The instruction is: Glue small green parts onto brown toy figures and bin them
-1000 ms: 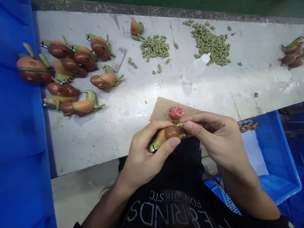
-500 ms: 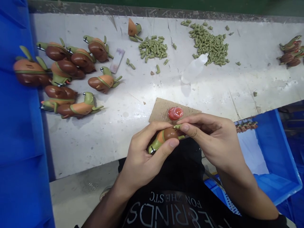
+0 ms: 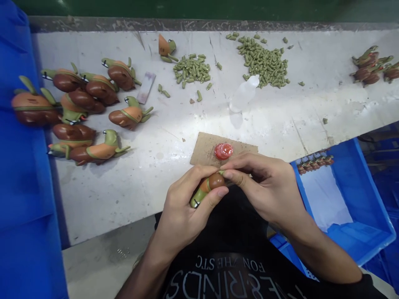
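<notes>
Left hand [image 3: 182, 205]: curled round glossy brown, orange and green figure [image 3: 215, 181], by near edge of white bench [image 3: 146, 174]; firm support advisable. Right hand [image 3: 271, 189]: pinching small green piece [image 3: 221, 172] against figure; straight, light pressure advisable.

On the black shirt [image 3: 218, 236], pale letters are printed in two rows, and they are turned around in the view. In the smaller row, the word "THE" can be read with some difficulty, with pieces like "FON" and "STC" at its sides. The bigger row has the sign "&" and the letter "S"; its full words are not clear. Small dark marks on the orange part of one toy [image 3: 31, 102] are too small for reading.
</notes>
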A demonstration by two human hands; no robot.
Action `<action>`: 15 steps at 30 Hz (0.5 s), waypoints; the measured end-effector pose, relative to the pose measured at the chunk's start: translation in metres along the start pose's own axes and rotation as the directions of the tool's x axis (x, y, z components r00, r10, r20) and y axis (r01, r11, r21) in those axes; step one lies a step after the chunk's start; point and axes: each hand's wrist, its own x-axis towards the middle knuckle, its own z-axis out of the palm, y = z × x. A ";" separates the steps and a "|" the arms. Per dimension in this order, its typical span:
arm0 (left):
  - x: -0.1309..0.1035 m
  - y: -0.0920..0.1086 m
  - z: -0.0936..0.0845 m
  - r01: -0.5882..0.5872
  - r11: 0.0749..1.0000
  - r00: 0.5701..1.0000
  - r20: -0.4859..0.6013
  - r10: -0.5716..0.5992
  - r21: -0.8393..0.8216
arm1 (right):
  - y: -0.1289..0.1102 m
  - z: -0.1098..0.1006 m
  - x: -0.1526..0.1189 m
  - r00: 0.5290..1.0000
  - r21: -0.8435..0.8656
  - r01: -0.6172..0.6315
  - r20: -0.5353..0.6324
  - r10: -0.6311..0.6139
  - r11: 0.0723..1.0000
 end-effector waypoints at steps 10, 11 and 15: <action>-0.012 -0.010 -0.008 -0.037 0.981 0.999 0.019 0.034 0.192 | 0.011 0.007 -0.004 0.995 -0.017 0.095 -0.004 -0.095 0.995; -0.014 -0.007 -0.006 -0.019 0.978 1.000 0.022 0.015 0.210 | 0.011 0.003 -0.006 0.994 -0.016 0.107 0.015 -0.107 0.994; -0.017 0.009 0.007 0.137 0.961 0.989 0.014 -0.145 0.239 | 0.005 -0.027 -0.025 0.994 -0.013 0.102 0.044 -0.102 0.995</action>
